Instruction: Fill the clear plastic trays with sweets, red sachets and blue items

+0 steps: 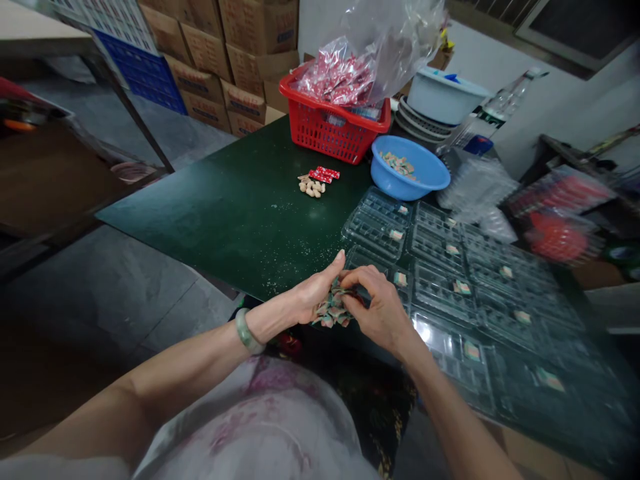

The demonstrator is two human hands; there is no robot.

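A heap of small flat pieces, banded in pale green and pink, lies cupped in my left hand, its thumb raised. My right hand reaches into that heap with thumb and fingers pinched together on some pieces; exactly how many is hidden. Both hands are over the table's near edge. Right beside them, clear plastic compartment trays lie in rows, several with a similar banded piece in one compartment. More such pieces are in the blue basin behind the trays.
Red wrapped sticks and pale peanut-like pieces lie on the green table. A red basket with a bag of red packets stands at the back. Stacked cartons line the wall; stacked plastic trays stand right.
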